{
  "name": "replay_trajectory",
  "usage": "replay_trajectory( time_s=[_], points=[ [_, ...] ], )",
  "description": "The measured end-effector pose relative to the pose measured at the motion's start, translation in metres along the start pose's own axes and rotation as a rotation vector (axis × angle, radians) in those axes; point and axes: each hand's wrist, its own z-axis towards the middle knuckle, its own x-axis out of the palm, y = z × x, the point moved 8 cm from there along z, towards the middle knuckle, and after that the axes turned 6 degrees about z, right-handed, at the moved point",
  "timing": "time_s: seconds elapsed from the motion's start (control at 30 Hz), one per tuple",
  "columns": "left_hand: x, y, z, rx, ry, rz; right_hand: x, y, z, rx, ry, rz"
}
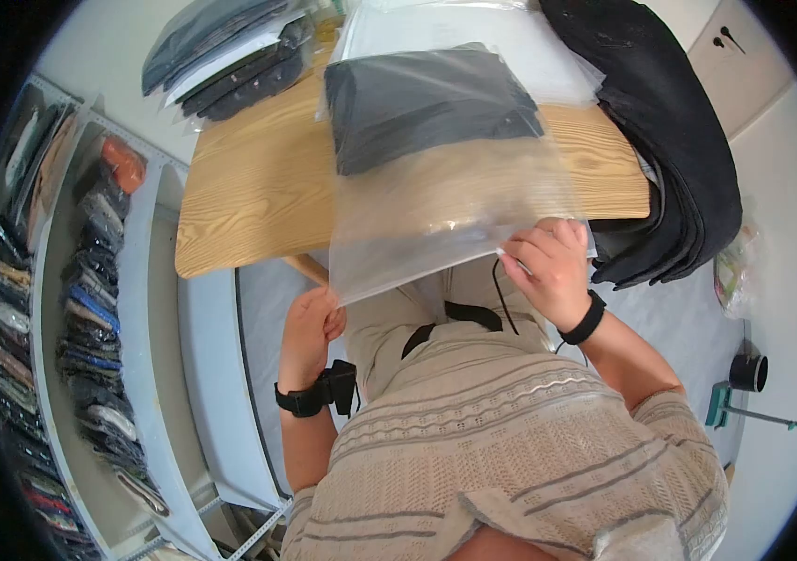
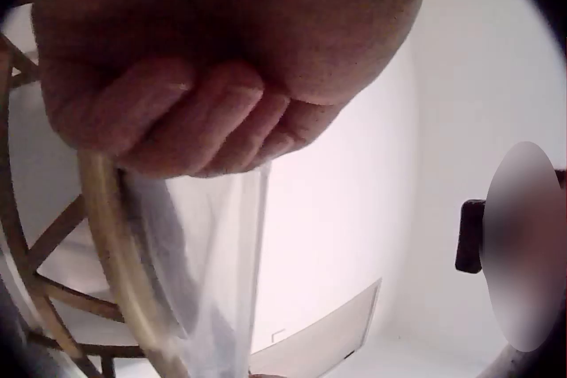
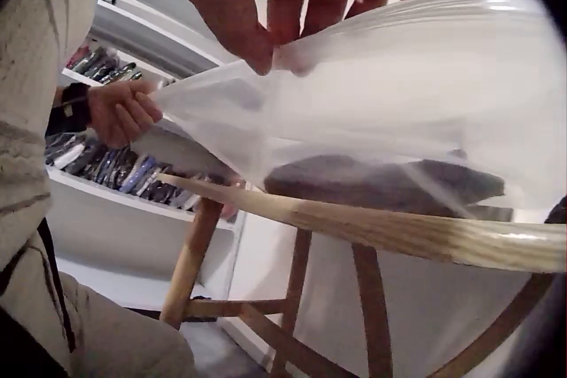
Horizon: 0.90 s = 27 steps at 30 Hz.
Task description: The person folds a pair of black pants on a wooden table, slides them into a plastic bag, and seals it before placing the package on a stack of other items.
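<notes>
A clear plastic bag (image 1: 455, 201) lies partly on the wooden table, its near end pulled out past the edge toward the person. Inside its far half is a folded dark garment (image 1: 431, 98). My left hand (image 1: 312, 323) pinches the bag's near left corner, its fingers curled in toward the palm in the left wrist view. My right hand (image 1: 548, 266) pinches the near edge close to the right corner, between thumb and fingers. In the right wrist view the bag (image 3: 372, 94) stretches between both hands, with the dark garment (image 3: 381, 181) resting on the tabletop.
The wooden table (image 1: 249, 187) has a rounded near edge. Bagged dark garments (image 1: 230, 61) are stacked at its back left, and clear bags (image 1: 445, 28) lie at the back. Black trousers (image 1: 679, 140) drape over the right side. Shelves (image 1: 104, 309) of packed clothes stand left.
</notes>
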Motion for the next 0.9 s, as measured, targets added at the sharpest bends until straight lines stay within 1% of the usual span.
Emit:
replay_trajectory(
  time_s=[0.03, 0.07, 0.1, 0.17, 0.2, 0.23, 0.3, 0.33, 0.37, 0.4, 0.43, 0.47, 0.53, 0.57, 0.63, 0.67, 0.73, 0.8, 0.87, 0.9],
  points=[
    [0.004, 0.0, 0.001, 0.009, 0.047, 0.055, -0.004, -0.003, -0.006, -0.003, 0.02, 0.011],
    [0.004, 0.004, 0.002, -0.022, 0.06, 0.121, -0.008, -0.008, -0.012, -0.004, 0.04, 0.021],
    [0.005, 0.005, 0.003, -0.025, 0.078, 0.119, -0.013, -0.016, -0.017, 0.009, 0.042, 0.007],
    [0.003, 0.009, 0.004, -0.044, 0.111, 0.102, -0.021, -0.029, -0.027, -0.011, 0.073, 0.216],
    [-0.008, 0.007, 0.004, 0.016, 0.091, 0.241, -0.028, -0.046, -0.035, 0.046, 0.106, 0.18],
    [-0.011, 0.008, 0.008, 0.014, 0.097, 0.242, -0.034, -0.065, -0.045, 0.052, 0.106, 0.178],
    [-0.038, -0.006, 0.015, 0.199, -0.177, 0.394, -0.049, -0.122, -0.062, 0.284, -0.003, 0.077],
    [-0.046, -0.015, 0.018, 0.266, -0.264, 0.617, -0.048, -0.136, -0.062, 0.301, 0.036, 0.022],
    [-0.045, -0.02, 0.023, 0.271, -0.271, 0.618, -0.047, -0.147, -0.061, 0.314, 0.074, -0.034],
    [-0.027, -0.047, 0.027, 0.444, -0.291, 0.93, -0.038, -0.157, -0.062, 0.321, 0.15, -0.025],
    [-0.009, -0.065, 0.029, 0.617, -0.311, 1.241, -0.033, -0.16, -0.059, 0.308, 0.145, -0.026],
    [-0.007, -0.069, 0.037, 0.626, -0.325, 1.24, -0.025, -0.159, -0.055, 0.29, 0.149, 0.046],
    [0.005, -0.062, 0.06, 0.602, -0.15, 1.276, -0.012, -0.153, -0.045, 0.266, 0.134, 0.136],
    [0.007, -0.065, 0.069, 0.616, -0.158, 1.276, -0.006, -0.154, -0.042, 0.257, 0.123, 0.13],
    [0.021, -0.066, 0.082, 0.694, -0.094, 1.378, 0.001, -0.156, -0.037, 0.214, 0.063, 0.13],
    [0.02, -0.068, 0.09, 0.704, -0.102, 1.379, 0.002, -0.158, -0.034, 0.21, 0.06, 0.175],
    [0.03, -0.069, 0.092, 0.868, 0.052, 1.43, -0.003, -0.164, -0.029, 0.202, 0.075, 0.231],
    [0.024, -0.082, 0.084, 0.882, 0.062, 1.395, -0.015, -0.165, -0.026, 0.208, 0.101, 0.291],
    [0.024, -0.092, 0.076, 0.896, 0.076, 1.358, -0.039, -0.143, -0.015, -0.017, 0.102, 0.244],
    [0.023, -0.09, 0.068, 0.882, 0.093, 1.371, -0.043, -0.139, -0.013, -0.011, 0.104, 0.245]
  ],
)
